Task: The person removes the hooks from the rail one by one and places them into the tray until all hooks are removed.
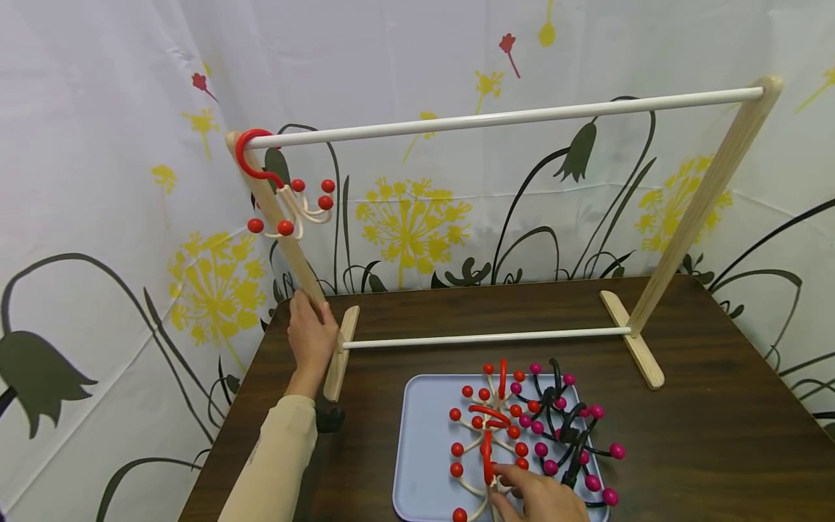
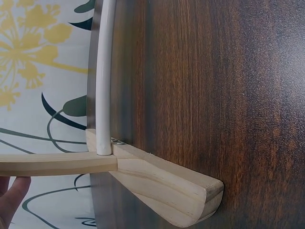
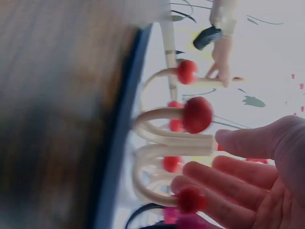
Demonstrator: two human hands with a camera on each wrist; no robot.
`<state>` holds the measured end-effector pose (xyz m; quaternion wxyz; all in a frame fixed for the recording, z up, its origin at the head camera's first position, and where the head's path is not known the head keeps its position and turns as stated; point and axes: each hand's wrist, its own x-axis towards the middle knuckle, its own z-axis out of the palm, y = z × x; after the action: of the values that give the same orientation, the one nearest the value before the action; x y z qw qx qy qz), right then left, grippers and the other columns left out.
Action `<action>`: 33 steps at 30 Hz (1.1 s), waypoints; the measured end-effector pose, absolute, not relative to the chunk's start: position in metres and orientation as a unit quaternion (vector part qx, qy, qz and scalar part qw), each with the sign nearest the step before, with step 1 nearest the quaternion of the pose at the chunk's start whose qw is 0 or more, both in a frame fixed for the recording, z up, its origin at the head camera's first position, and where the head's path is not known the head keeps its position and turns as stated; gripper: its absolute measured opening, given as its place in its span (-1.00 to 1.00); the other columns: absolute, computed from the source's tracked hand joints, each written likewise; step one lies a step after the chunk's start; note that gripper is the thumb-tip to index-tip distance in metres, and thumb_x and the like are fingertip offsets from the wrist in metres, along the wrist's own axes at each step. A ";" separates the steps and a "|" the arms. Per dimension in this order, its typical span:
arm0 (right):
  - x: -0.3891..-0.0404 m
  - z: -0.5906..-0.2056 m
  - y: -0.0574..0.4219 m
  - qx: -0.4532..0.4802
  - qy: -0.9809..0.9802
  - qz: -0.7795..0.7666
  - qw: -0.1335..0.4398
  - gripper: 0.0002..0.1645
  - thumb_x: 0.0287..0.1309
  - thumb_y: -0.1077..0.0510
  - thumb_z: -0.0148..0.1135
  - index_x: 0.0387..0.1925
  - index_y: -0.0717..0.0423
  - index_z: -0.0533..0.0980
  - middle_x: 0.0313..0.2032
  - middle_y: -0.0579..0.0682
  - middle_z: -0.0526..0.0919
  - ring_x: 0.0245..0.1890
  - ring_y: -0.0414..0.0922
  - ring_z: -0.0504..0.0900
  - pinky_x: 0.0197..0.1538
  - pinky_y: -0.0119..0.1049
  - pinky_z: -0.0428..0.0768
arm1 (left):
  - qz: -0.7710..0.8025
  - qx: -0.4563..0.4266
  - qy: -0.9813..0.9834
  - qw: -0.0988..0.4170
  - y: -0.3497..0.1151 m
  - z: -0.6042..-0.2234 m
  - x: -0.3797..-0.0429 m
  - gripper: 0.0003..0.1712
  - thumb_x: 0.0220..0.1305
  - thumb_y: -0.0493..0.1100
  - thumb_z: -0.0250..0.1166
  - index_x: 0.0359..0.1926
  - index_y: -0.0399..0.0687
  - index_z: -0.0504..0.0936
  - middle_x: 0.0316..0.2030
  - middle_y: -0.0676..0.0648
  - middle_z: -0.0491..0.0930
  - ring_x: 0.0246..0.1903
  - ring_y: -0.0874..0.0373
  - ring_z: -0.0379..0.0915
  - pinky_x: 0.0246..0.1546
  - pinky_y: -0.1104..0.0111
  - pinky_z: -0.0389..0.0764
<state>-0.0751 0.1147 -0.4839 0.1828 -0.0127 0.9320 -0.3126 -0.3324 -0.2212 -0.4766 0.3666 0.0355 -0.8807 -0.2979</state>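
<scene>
My left hand [image 1: 313,333] grips the lower part of the rack's left wooden upright [image 1: 296,257]; in the left wrist view fingers [image 2: 14,198] press against the wood. Over the tray's front part, my right hand [image 1: 541,496] pinches the neck of a red-hooked piece [image 1: 488,457] with cream arms and red balls. In the right wrist view its cream stem [image 3: 190,145] stands at the thumb and fingertips. A similar piece [image 1: 300,206] hangs by its red hook from the left end of the white top rod [image 1: 457,123].
A pale blue tray [image 1: 420,442] holds more red-hooked pieces and, on its right side, black pieces [image 1: 567,435] with magenta balls, some overhanging the rim. The white lower rod [image 1: 489,338] and wooden feet [image 1: 633,341] stand behind it on the dark table [image 1: 711,428]. A patterned curtain [image 1: 417,65] hangs behind.
</scene>
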 end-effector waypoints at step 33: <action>-0.148 -0.337 0.107 -0.328 0.825 -0.441 -0.131 -0.68 0.17 0.11 0.30 -0.01 -0.08 0.59 -0.06 -0.25 0.63 -0.30 -0.37 0.61 -0.22 -0.40 0.58 | -0.298 0.035 -0.883 0.362 -0.221 -0.474 -0.329 -0.62 0.24 -0.18 0.18 0.00 -0.27 0.31 -0.26 -0.32 0.36 -0.32 -0.40 0.42 -0.37 -0.20 0.37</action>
<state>-0.1482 0.1071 -0.3367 -0.1312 -0.3285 0.8247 -0.4413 -0.3293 -0.2208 -0.4738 0.3618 0.0350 -0.8827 -0.2978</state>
